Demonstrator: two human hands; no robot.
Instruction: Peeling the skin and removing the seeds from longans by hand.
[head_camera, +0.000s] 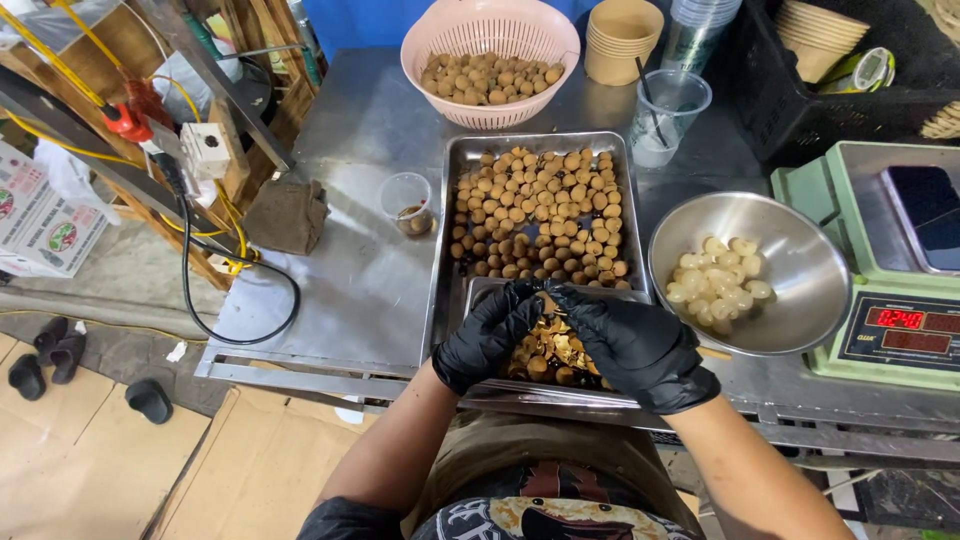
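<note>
Both gloved hands, left hand (487, 333) and right hand (632, 342), pinch one small brown fruit (541, 291) between fingertips; best split directly above shell tray (480, 296), peeled-fruit bowl (800, 250) just right.

Big tray (446, 250) of fruit sits centre, a smaller tray (480, 292) of shells just in front. Colander (489, 30) behind, steel bowl (800, 262) right, scale (880, 260) beyond that, small cup (407, 203) left.

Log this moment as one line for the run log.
left hand: gloved, fingertips meet right hand | between them: small fruit, mostly hidden | below: small tray of shells | beside: steel bowl of peeled fruit
</note>
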